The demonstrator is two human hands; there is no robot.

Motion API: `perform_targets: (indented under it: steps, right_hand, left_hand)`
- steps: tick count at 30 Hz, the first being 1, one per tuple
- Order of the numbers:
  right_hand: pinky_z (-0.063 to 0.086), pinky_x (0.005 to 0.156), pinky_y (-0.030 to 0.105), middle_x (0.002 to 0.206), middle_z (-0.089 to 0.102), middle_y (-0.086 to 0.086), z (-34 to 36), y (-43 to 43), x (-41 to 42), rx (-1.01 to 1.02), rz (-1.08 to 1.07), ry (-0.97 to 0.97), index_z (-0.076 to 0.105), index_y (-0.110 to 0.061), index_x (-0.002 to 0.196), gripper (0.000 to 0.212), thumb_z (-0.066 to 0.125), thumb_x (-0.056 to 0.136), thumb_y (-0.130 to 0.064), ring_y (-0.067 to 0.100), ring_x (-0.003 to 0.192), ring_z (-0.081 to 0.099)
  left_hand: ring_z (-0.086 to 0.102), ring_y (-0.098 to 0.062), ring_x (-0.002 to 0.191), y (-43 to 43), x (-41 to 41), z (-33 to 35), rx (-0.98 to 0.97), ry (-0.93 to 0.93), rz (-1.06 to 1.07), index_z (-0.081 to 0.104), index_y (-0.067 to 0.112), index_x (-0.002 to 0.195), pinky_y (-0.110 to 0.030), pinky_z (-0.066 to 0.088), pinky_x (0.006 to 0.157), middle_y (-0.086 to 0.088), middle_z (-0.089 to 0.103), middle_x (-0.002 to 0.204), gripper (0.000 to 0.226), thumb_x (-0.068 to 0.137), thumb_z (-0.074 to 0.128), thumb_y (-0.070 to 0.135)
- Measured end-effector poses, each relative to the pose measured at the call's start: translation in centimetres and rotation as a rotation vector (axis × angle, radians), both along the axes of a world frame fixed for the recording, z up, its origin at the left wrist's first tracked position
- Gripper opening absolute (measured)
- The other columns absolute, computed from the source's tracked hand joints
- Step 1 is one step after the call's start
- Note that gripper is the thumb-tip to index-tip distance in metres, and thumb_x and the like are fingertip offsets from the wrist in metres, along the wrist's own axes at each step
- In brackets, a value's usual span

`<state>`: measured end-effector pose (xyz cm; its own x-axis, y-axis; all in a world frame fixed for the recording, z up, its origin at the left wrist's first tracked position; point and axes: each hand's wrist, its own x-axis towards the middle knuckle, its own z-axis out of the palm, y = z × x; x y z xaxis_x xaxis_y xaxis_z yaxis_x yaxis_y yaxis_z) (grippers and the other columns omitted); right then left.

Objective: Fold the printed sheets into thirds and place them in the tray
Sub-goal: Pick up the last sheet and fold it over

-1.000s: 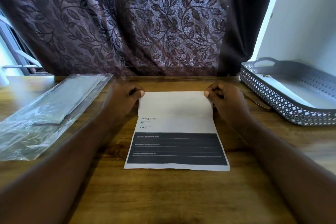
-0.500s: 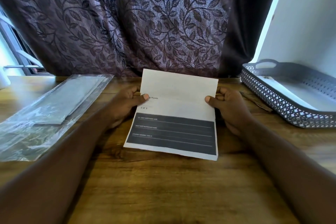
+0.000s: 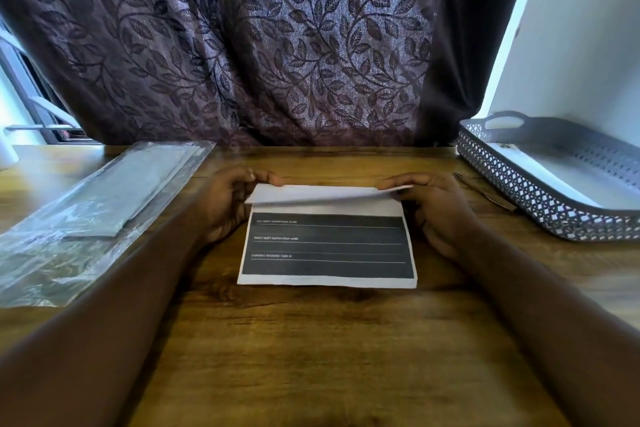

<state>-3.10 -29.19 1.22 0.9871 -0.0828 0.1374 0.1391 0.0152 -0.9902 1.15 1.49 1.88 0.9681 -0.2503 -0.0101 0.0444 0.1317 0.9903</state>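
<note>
A printed sheet [image 3: 327, 246] with a dark block of lines lies on the wooden table in front of me. Its white upper flap is bent over toward me and hovers just above the lower part. My left hand [image 3: 228, 204] pinches the flap's left corner. My right hand [image 3: 433, 208] pinches its right corner. The grey perforated tray [image 3: 519, 184] stands at the right, apart from both hands, and holds white paper [image 3: 568, 177].
A clear plastic sleeve [image 3: 90, 211] with grey sheets inside lies at the left. A dark leaf-patterned curtain [image 3: 259, 45] hangs behind the table's far edge. A white wall rises behind the tray. A thin dark object [image 3: 485, 191] lies between my right hand and the tray.
The sheet was lifted off the table by both hands, then laid back down. Its upper flap now folds forward over the printed heading, which is hidden.
</note>
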Motion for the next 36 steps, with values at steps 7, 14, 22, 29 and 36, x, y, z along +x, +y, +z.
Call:
perform_targets:
  steps: [7,14,22,29,36]
  right_hand:
    - [0.059,0.07,0.03,0.097,0.078,0.009,0.1,0.3,-0.1,-0.028,-0.033,-0.026,0.077,0.003,0.085,0.023,0.054,0.091,0.001,0.022,0.094,0.073]
    - [0.058,0.092,0.037,0.095,0.078,-0.009,-0.5,0.3,0.0,-0.446,-0.103,-0.144,0.08,-0.022,0.088,0.013,0.08,0.082,-0.01,0.008,0.095,0.071]
    - [0.044,0.075,0.014,0.114,0.071,-0.006,0.9,3.0,-0.9,-1.037,-0.107,-0.419,0.069,-0.024,0.119,0.023,0.061,0.098,-0.025,0.004,0.093,0.059]
    - [0.042,0.082,0.032,0.078,0.067,-0.011,1.2,6.0,-1.3,-1.3,-0.026,-0.508,0.068,-0.031,0.102,0.023,0.05,0.1,-0.045,0.014,0.072,0.058]
    - [0.055,0.076,0.037,0.088,0.069,-0.006,1.9,4.5,-1.3,-1.164,0.114,-0.286,0.073,-0.023,0.096,0.02,0.056,0.1,-0.032,0.013,0.08,0.063]
  left_hand:
    - [0.067,-0.011,0.072,-1.0,0.5,-0.6,0.292,-0.209,0.089,0.071,0.009,0.088,-0.025,0.055,0.071,-0.004,0.074,0.08,0.011,0.081,0.075,0.002]
    - [0.071,-0.01,0.086,-1.5,0.3,-0.4,0.65,-0.382,0.051,0.078,0.02,0.093,-0.025,0.055,0.079,0.005,0.077,0.093,0.007,0.086,0.076,0.017]
    - [0.07,-0.006,0.083,-3.1,-0.9,0.2,0.708,-0.604,0.098,0.079,0.023,0.087,-0.038,0.058,0.083,0.012,0.076,0.086,0.003,0.085,0.077,0.021]
    - [0.069,-0.002,0.083,-4.6,-1.9,0.4,0.73,-0.787,0.014,0.08,0.021,0.088,-0.039,0.057,0.083,0.013,0.076,0.087,0.005,0.083,0.08,0.02]
    - [0.07,-0.002,0.082,-3.4,-1.2,0.6,0.749,-0.731,-0.007,0.08,0.018,0.088,-0.027,0.056,0.082,0.013,0.076,0.087,0.007,0.083,0.079,0.013]
